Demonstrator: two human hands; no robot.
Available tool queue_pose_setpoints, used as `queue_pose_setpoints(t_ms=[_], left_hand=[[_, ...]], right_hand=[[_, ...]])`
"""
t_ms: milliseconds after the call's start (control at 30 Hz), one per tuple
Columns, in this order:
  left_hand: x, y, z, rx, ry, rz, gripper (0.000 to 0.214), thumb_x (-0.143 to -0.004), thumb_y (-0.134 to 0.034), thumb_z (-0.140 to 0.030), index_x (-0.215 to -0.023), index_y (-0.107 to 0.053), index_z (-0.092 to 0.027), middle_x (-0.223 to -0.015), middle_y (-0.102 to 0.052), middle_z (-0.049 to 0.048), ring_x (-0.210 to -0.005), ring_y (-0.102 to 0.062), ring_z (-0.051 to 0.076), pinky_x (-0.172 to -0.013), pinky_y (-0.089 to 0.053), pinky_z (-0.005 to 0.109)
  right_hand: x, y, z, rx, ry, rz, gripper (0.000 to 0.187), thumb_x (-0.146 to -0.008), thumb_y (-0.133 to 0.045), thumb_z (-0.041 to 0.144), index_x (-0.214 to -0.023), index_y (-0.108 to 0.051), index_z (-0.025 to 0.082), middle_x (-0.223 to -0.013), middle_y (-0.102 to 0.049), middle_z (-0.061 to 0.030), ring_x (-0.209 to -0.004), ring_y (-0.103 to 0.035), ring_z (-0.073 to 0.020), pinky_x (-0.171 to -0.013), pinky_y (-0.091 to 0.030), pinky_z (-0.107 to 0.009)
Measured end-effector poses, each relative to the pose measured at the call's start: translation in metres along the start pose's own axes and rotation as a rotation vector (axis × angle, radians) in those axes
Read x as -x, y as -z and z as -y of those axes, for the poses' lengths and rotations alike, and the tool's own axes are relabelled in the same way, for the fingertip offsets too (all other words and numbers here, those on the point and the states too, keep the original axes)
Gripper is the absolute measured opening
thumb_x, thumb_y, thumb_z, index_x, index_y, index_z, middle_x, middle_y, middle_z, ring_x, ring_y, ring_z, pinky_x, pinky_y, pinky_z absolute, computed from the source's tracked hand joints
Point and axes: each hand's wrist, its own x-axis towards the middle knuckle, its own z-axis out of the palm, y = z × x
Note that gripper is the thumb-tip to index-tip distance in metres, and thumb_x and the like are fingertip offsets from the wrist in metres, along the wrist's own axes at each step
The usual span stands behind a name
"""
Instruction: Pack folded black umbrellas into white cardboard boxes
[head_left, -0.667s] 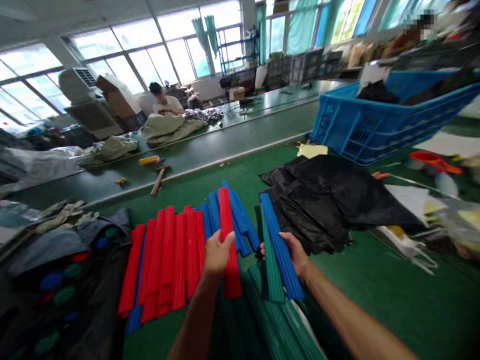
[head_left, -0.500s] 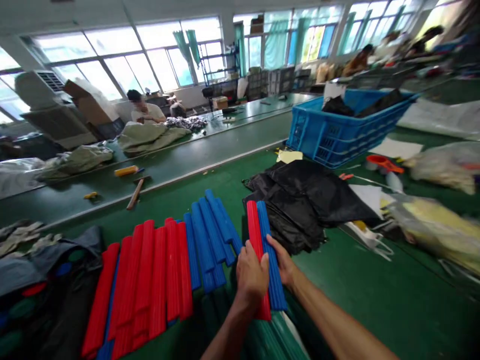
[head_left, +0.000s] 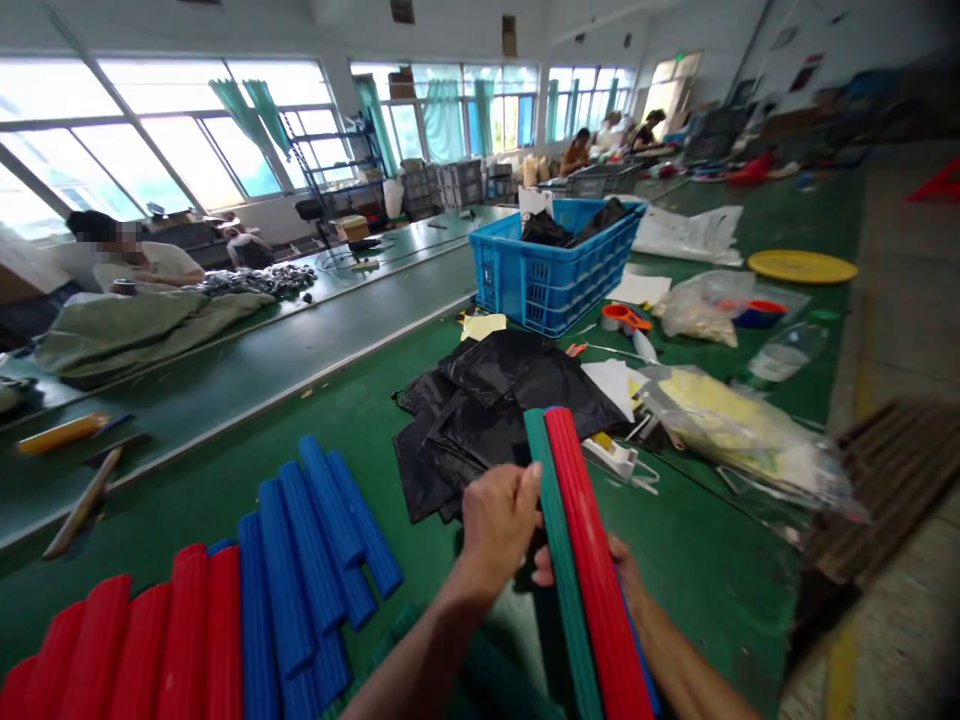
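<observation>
Your left hand [head_left: 499, 525] is closed around a green bar [head_left: 559, 560] and a red bar [head_left: 596, 560], which lie side by side and press together. Your right hand [head_left: 621, 565] is mostly behind them: its fingertips [head_left: 546, 567] come out on the left side of the green bar, so it seems to support both from under. A thin blue edge shows beside the red bar, but I cannot tell if it is a third bar.

The two bars are lifted over the green surface [head_left: 697, 560], near its bottom edge, and their top ends point toward the black cloth [head_left: 487, 420]. Their lower ends go out of view. To the left lie blue bars [head_left: 311, 540] and, in the bottom left corner, red bars [head_left: 142, 640].

The bars look light and a little soft, but I cannot tell the material. Their ribs should give good grip. They are long, so take them near the middle, and keep them pressed, because they may slide on each other.
</observation>
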Motion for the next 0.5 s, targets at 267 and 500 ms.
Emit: queue_pose_setpoints(t_ms=[267,500], left_hand=[[-0.124,-0.125,0.005,0.064,-0.125,0.15,0.021,-0.068,-0.079,-0.025,-0.088,-0.074,-0.025,-0.111,-0.063,0.0074,-0.113,-0.048,0.028,-0.099,-0.034,0.046],[-0.145,-0.129,0.027,0.352,0.123,0.129,0.007,-0.075,-0.069,-0.019,-0.077,-0.076,-0.02,-0.081,-0.073,0.0075,-0.083,-0.065,0.023,-0.083,-0.048,0.04]], right_hand=[[0.087,0.065,0.026,-0.192,0.085,0.005,0.096,-0.054,-0.074,0.061,-0.137,-0.047,0.021,-0.109,-0.07,-0.0114,-0.102,-0.066,-0.0307,-0.087,-0.048,-0.04],[0.099,0.069,0.018,-0.204,0.087,0.003,0.094,-0.056,-0.075,0.061,-0.137,-0.048,0.022,-0.11,-0.069,-0.0115,-0.103,-0.065,-0.0317,-0.088,-0.048,-0.041]])
